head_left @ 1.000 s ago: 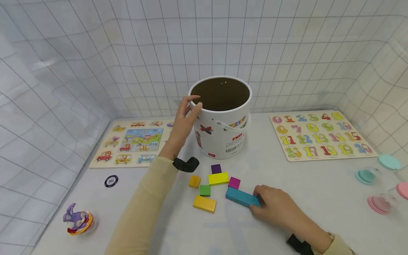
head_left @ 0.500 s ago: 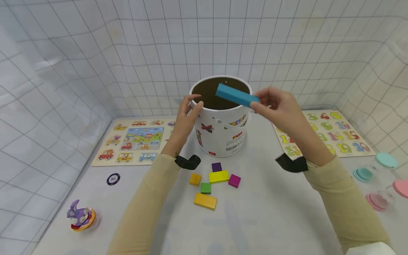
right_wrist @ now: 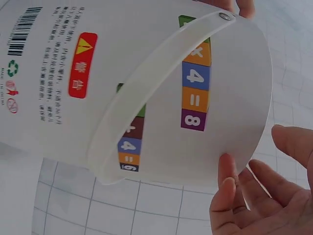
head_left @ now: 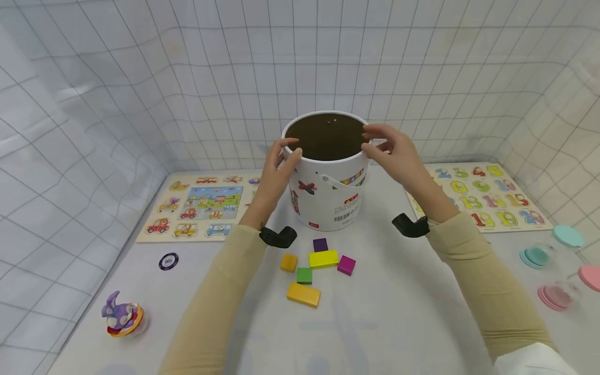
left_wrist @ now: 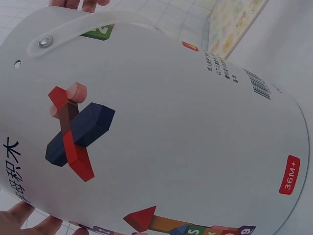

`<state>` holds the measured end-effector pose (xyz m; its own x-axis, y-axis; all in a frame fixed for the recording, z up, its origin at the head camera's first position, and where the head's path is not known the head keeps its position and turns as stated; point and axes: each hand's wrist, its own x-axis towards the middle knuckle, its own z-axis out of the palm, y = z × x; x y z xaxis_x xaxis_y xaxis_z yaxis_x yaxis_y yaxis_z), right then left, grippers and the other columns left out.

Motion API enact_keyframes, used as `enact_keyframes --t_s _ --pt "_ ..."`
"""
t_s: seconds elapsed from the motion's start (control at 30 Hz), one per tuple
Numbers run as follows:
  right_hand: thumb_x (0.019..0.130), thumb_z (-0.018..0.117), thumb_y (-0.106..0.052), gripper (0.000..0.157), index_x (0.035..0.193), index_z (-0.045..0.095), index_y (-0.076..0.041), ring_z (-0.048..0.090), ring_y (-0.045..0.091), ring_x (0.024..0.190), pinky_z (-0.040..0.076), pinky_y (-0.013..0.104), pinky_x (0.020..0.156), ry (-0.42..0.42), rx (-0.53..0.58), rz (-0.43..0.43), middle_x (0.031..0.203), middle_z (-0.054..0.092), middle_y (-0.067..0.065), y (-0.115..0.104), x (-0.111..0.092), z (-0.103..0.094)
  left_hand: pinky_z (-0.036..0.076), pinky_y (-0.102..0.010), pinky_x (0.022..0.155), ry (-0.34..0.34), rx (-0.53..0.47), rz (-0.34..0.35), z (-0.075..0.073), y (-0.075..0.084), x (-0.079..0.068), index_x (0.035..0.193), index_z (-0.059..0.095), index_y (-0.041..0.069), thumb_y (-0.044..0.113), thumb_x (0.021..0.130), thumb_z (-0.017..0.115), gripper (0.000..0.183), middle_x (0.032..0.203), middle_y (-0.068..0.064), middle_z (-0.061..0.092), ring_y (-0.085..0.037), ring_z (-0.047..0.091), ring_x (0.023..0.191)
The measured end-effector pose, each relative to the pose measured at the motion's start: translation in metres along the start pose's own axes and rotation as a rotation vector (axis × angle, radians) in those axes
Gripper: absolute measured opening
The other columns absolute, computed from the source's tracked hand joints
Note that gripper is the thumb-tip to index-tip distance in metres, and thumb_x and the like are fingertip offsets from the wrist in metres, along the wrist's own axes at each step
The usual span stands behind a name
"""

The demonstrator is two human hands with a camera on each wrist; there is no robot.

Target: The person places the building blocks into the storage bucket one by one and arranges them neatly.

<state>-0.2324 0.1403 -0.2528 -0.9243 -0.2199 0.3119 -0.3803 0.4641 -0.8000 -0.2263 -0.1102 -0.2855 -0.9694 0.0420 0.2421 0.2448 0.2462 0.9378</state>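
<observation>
A white bucket [head_left: 323, 203] with printed pictures and a white handle [right_wrist: 156, 83] stands upright at the back middle. My left hand [head_left: 274, 179] grips its left rim, thumb outside and a finger over the edge. On the opposite side, my right hand [head_left: 398, 156] holds the right rim, its fingertips at the edge. Neither hand shows a block. In front of the bucket lie a purple block [head_left: 320, 245], a yellow block [head_left: 323, 259], a magenta block [head_left: 346, 265], a green block [head_left: 304, 276] and two orange blocks, one small [head_left: 288, 262] and one long [head_left: 303, 295]. The bucket's bottom is hidden.
A vehicle puzzle board [head_left: 154, 232] lies at left, a number puzzle board [head_left: 511, 229] at right. Near the left edge are a round chip [head_left: 169, 261] and a purple rabbit toy [head_left: 122, 317]. Teal [head_left: 536, 257] and pink [head_left: 558, 294] lidded cups sit far right.
My right hand picked the long blue block off the table, raised it over the bucket's mouth and let it go; it is out of sight. That hand now holds the rim. The left hand stayed.
</observation>
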Motion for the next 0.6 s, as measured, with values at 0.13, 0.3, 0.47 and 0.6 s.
enact_keyframes --t_s 0.13,0.3,0.47,0.6 --pt "0.087 0.056 -0.028 0.046 0.130 0.045 -0.016 0.042 0.019 0.115 0.041 0.039 0.085 0.012 -0.034 -0.105 0.137 0.037 -0.001 0.012 -0.017 0.002 0.024 -0.052 0.099 0.001 -0.002 0.006 0.001 0.000 0.001 0.121 0.043 0.035 0.053 0.083 0.049 0.042 0.142 0.015 0.018 -0.024 0.020 0.131" --pt "0.086 0.059 -0.024 0.049 0.131 0.043 -0.018 0.033 0.017 0.125 0.036 0.043 0.095 0.133 0.019 -0.138 0.142 0.029 -0.001 0.016 -0.025 0.025 0.023 -0.051 0.100 -0.005 -0.009 0.019 -0.001 0.002 0.002 0.123 0.043 0.033 0.050 0.085 0.049 0.042 0.143 0.014 0.018 -0.024 0.020 0.131" --pt "0.085 0.058 -0.031 0.046 0.125 0.042 -0.013 0.034 0.015 0.125 0.032 0.041 0.097 0.260 0.182 -0.098 0.140 0.030 0.000 0.010 -0.018 0.052 0.024 -0.049 0.101 -0.006 -0.006 0.010 -0.007 0.003 0.000 0.125 0.041 0.034 0.049 0.085 0.049 0.043 0.143 0.016 0.016 -0.020 0.020 0.132" --pt "0.084 0.057 -0.036 0.043 0.117 0.045 -0.011 0.033 0.018 0.125 0.030 0.043 0.098 0.329 0.232 -0.052 0.138 0.031 0.002 0.010 -0.017 0.056 0.026 -0.048 0.100 -0.045 0.022 0.037 -0.006 0.000 -0.003 0.131 0.034 0.040 0.048 0.086 0.050 0.049 0.143 0.016 0.017 -0.018 0.025 0.130"
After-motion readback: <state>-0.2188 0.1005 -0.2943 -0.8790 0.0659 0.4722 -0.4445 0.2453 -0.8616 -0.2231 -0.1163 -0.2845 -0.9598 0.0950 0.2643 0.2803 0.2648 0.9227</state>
